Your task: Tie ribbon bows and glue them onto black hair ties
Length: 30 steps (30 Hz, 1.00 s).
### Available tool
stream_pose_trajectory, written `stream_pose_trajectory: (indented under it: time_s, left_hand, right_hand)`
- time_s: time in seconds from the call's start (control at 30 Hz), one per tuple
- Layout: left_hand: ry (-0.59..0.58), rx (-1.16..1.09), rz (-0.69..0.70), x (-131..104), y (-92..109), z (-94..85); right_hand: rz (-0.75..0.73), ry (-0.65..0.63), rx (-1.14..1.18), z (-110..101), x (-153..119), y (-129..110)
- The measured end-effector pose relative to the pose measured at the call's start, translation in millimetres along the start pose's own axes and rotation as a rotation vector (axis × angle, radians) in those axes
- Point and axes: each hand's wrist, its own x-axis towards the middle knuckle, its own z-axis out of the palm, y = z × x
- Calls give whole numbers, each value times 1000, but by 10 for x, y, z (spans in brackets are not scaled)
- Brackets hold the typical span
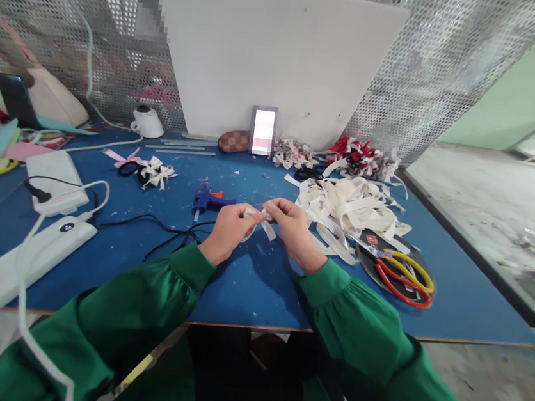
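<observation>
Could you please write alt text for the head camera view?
Two hands, left and right, pinch a pale ribbon above a blue table, near a blue glue gun, piled white ribbons and scissors.

Between our fingertips, the white ribbon (268,230) is mostly covered, perhaps folded, and too small to make out. Beyond our fingers, the phone's screen (263,132) is blurred out; far left of them, the pale bag (52,95) is cut off by the edge.

Both hands (261,225) pinch a white ribbon (268,230) above the blue desk (257,289); red-and-yellow-handled scissors (406,277) lie near its right edge.
</observation>
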Motion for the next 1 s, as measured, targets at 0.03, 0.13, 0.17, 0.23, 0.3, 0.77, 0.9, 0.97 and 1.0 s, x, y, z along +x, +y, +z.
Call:
stream_pose_trajectory:
  time_s: [0.03,0.13,0.17,0.23,0.3,0.77,0.9,0.97,1.0]
  left_hand:
    - [28,-23,1,3,1,1]
    - [69,-110,-18,10,10,3]
    - [63,-144,-34,12,14,4]
    - [45,-198,-66,17,26,5]
    - [35,-209,-72,22,42,0]
    - [172,-342,-76,44,27,1]
    - [166,-376,-68,22,52,4]
    - [142,-353,-78,8,58,5]
    - [131,-334,-87,4,58,6]
  right_hand:
    - [14,-8,31,-1,-4,-18]
    - [6,-1,-1,-11,-22,-63]
    - [-6,9,-26,-15,-26,-71]
    - [-24,25,-52,-27,-30,-75]
    - [-33,20,-62,-39,-29,-72]
    - [-324,-19,-393,-22,-123,-94]
    - [-546,-152,-482,-45,-158,-132]
    - [-558,-216,-457,-61,-147,-130]
    - [-547,-242,-436,-67,-135,-125]
